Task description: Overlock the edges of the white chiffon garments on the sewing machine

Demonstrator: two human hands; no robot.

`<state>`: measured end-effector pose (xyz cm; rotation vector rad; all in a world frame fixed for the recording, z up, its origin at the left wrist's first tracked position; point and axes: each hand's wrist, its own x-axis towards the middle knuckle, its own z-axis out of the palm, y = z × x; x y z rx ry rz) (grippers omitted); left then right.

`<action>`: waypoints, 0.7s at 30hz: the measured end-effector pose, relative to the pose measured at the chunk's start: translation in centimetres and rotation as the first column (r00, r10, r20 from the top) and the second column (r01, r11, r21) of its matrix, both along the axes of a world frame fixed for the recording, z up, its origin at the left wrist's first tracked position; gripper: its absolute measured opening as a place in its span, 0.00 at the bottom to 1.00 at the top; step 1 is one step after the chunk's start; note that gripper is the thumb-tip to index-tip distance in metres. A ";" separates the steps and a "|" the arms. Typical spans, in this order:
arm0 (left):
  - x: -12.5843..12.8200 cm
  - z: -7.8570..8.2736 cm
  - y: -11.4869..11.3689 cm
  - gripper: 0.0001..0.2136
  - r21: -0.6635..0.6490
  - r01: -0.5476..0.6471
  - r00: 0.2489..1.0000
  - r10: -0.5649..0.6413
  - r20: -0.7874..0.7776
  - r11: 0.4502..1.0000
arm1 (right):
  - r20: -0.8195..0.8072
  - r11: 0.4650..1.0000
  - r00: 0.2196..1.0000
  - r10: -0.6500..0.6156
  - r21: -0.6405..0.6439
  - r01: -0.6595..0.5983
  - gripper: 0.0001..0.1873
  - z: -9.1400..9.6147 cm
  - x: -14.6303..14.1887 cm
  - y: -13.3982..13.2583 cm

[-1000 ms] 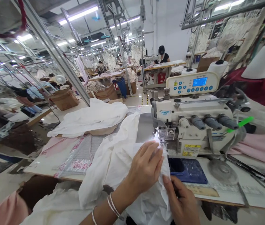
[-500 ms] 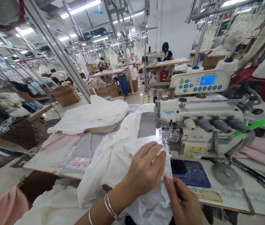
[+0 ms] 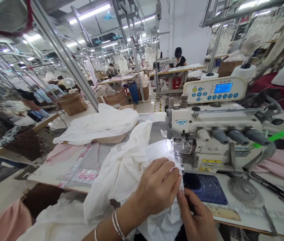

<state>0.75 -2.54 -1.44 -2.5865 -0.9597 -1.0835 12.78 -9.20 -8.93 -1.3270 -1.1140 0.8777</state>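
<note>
White fabric (image 3: 117, 167) lies bunched across the machine bed, its edge running up to the lit needle area of a JACK overlock sewing machine (image 3: 214, 134). My left hand (image 3: 157, 187), with bangles on its wrist, is closed on the fabric just in front of the presser foot, fingers curled and knuckles up. Below it and to the right, my right hand (image 3: 197, 214) pinches the fabric's right edge between thumb and fingers. The two hands almost touch. Parts of the fabric beneath my left hand are hidden.
Folded white fabric (image 3: 99, 124) is stacked at the left of the table, behind a plastic-wrapped sheet (image 3: 84, 167). A dark blue tray (image 3: 207, 187) sits right of my hands. Thread cones (image 3: 243, 72) stand behind the machine. A co-worker (image 3: 179, 58) sits at another machine beyond.
My left hand has moved slightly down, away from the needle, with the fabric. More of the flat white layer by the presser foot shows. My right hand keeps its pinch.
</note>
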 end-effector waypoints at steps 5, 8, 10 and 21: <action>0.2 -0.1 0.4 0.05 -0.044 -0.022 1.000 0.022 0.003 0.999 | 0.012 0.999 1.000 0.013 -0.044 -0.013 0.18 0.4 0.0 0.2; 0.1 0.1 1.0 0.07 -0.071 -0.006 1.000 0.008 0.023 0.997 | 0.028 0.999 0.999 0.028 -0.020 -0.027 0.19 0.4 0.1 0.6; 0.1 0.2 0.9 0.06 -0.048 0.021 0.999 -0.020 0.025 0.999 | 0.048 1.000 0.999 0.019 0.009 -0.019 0.18 0.3 0.3 0.9; -2.4 -0.4 2.5 0.12 -0.186 -0.033 0.977 0.070 0.199 0.982 | -0.068 0.999 0.998 -0.006 -0.051 0.002 0.19 1.0 0.3 1.5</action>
